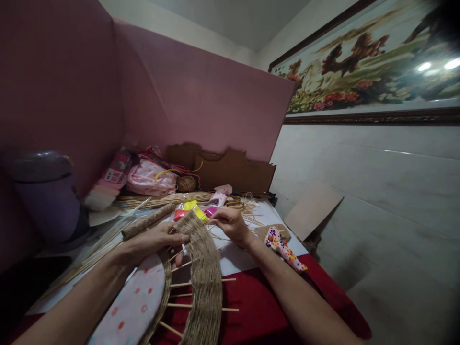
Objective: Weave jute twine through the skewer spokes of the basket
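Observation:
A curved woven twine band [203, 268] on thin wooden sticks [181, 285] arcs around a pale oval panel [132, 302] with red flower print, edged in twine. My left hand [163, 242] is closed on the upper end of this piece, thumb on the band's face and other fingers partly hidden behind it. At the band's upper right edge, my right hand [228, 224] pinches with thumb and forefinger; what lies between the fingertips is too thin to make out. Several stick ends poke out beyond the band's right edge.
Bundled sticks [168, 199], a twine ball [187, 183], colourful packets [192, 207] and pink cloth [153, 177] lie farther back. A flower-patterned tool or holder [283, 249] lies right, a lilac bin [52, 206] stands left. Red cloth [258, 306] covers the table's near edge.

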{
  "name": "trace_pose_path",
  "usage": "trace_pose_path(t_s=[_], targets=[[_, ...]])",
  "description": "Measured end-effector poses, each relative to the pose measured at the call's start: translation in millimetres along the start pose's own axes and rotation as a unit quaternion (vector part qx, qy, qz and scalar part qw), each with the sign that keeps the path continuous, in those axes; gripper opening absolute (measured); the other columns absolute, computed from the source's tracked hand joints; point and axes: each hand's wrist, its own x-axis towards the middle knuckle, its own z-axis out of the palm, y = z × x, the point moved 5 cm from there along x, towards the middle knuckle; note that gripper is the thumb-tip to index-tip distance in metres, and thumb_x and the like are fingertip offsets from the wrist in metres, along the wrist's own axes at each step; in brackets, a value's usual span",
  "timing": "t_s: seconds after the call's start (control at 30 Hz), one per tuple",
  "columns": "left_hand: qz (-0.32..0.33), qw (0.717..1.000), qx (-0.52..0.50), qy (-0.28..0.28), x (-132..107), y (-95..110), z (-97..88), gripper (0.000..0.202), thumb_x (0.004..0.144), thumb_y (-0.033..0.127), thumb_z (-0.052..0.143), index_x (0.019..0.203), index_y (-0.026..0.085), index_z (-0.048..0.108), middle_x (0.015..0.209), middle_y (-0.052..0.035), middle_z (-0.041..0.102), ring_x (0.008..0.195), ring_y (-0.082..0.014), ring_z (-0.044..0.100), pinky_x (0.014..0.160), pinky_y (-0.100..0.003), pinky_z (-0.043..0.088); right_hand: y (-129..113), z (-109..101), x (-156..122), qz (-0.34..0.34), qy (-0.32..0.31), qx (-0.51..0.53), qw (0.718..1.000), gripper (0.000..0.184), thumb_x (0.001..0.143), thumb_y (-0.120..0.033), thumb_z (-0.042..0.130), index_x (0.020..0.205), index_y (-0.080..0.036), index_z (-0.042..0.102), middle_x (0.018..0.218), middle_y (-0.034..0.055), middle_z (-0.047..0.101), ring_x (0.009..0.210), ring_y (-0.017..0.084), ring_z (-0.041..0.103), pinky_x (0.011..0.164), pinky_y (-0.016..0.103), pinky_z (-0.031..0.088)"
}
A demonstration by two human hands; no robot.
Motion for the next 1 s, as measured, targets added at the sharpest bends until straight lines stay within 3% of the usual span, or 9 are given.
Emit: trace_pose_path(t_s=[0.2,0.53,0.77,0.9,1.0], targets=[[0.002,1.000,-0.008,-0.001,0.4,2.0,5.3,0.026,0.077,0.039,0.061,0.088,0.016,0.056,0.057,-0.0063,0.067,0.044,-0.0133,0.055,0.043,-0.022,0.039,-14.4,-2.1,0.7,-0.088,-0.016,-0.077,0.993,0.017,0.084,-0.031,0.058,0.075,-0.016,0.061,0.073,0.0050,0.059,0.070,0.015,0.054,0.066,0.025,0.041],[-0.012,1.000,0.000,-0.004,2.1,-2.3,8.5,0.023,0.077,0.037,0.061,0.086,0.016,0.057,0.056,-0.0059,0.066,0.044,-0.0138,0.055,0.044,-0.021,0.037,-29.6,-1.7,1.2,-0.117,-0.053,-0.128,0.983,0.016,0.091,-0.022,0.046,0.081,-0.017,0.056,0.079,0.0057,0.057,0.076,0.016,0.052,0.070,0.026,0.041],[-0.020,1.000,0.013,-0.019,0.0,2.5,21.2,0.026,0.077,0.038,0.059,0.090,0.016,0.063,0.054,-0.0028,0.063,0.042,-0.0127,0.051,0.045,-0.022,0.034,-29.1,-10.4,3.1,-0.112,-0.015,-0.153,0.982,0.015,0.089,-0.024,0.050,0.077,-0.017,0.056,0.074,0.0045,0.057,0.071,0.015,0.051,0.068,0.026,0.039],[-0.018,0.999,0.016,-0.023,1.5,1.4,21.0,0.026,0.077,0.039,0.059,0.089,0.016,0.062,0.055,-0.0030,0.064,0.043,-0.0129,0.051,0.045,-0.022,0.034,-23.1,-5.1,3.5,-0.104,-0.019,-0.101,0.989,0.013,0.087,-0.025,0.054,0.078,-0.017,0.057,0.075,0.0050,0.058,0.071,0.015,0.051,0.068,0.026,0.040],[-0.017,0.999,0.023,-0.029,3.6,-0.7,19.8,0.025,0.078,0.039,0.057,0.088,0.016,0.062,0.055,-0.0029,0.064,0.044,-0.0123,0.052,0.046,-0.021,0.034,-11.8,-2.0,4.2,-0.051,-0.010,-0.037,0.998,0.013,0.083,-0.026,0.058,0.075,-0.016,0.059,0.072,0.0039,0.058,0.068,0.014,0.051,0.066,0.025,0.040]])
